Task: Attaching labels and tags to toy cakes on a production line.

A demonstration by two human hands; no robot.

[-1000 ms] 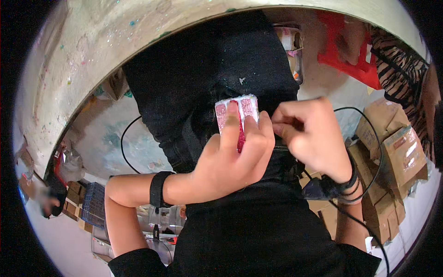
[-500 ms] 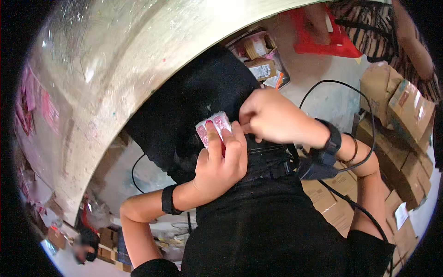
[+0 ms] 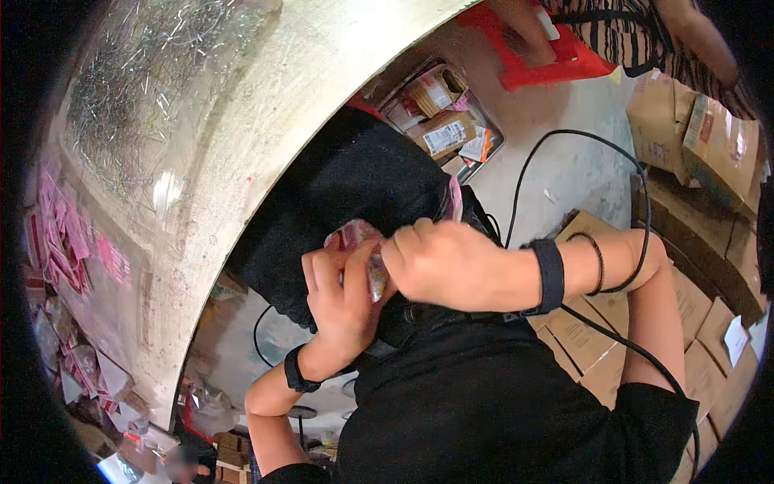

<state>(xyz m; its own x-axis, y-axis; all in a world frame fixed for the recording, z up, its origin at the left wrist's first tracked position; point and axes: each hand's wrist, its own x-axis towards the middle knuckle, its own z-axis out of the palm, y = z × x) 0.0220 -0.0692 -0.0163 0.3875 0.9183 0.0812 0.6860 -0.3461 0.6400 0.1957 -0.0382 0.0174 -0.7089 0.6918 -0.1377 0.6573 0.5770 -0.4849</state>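
My left hand (image 3: 339, 294) is closed around a small shiny clear packet (image 3: 355, 232) with pink and reddish contents, held over my black-clothed lap. Part of the packet shows above the fingers, and a glossy, coloured bit of it shows between the two hands. My right hand (image 3: 451, 264) is a closed fist pressed up beside the packet. Its fingertips are turned away, so what they pinch is hidden. A thin pink strip (image 3: 456, 198) sticks up just beyond the right hand; I cannot tell whether it is held.
A pale table (image 3: 266, 121) curves across the left, with a heap of silvery strands (image 3: 137, 97) on it. Beyond my lap lies a tray (image 3: 493, 153) of small packages. Cardboard boxes (image 3: 726, 173) stack at right, near a black cable (image 3: 516, 189) and a red stool (image 3: 556, 73).
Both hands have moved together. My left hand has turned more upright and covers more of the packet. My right hand has come down and left against it, and the pink strip now shows.
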